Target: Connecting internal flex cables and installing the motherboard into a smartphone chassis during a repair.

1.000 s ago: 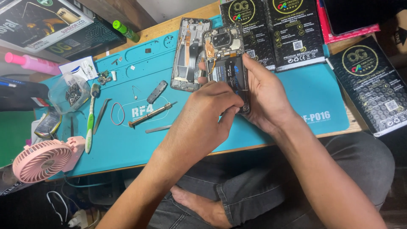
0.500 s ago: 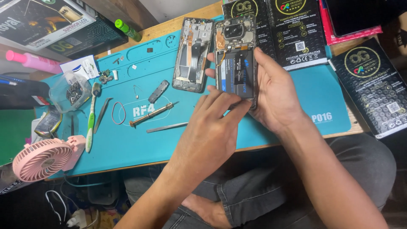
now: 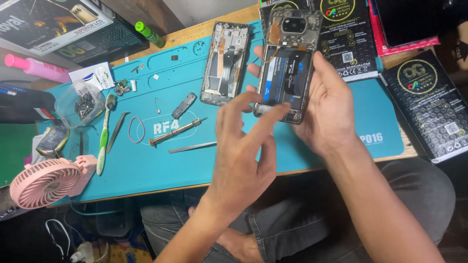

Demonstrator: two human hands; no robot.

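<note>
The right hand (image 3: 331,104) grips an opened phone (image 3: 288,63) above the teal mat (image 3: 195,160), while the left hand (image 3: 243,151), fingers loose and empty, touches its lower edge.

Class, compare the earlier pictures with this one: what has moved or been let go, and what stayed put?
The left hand has lifted off the opened phone and spread its fingers. The right hand still holds the phone, now raised. The spare frame, screwdriver and tweezers stayed put.
</note>
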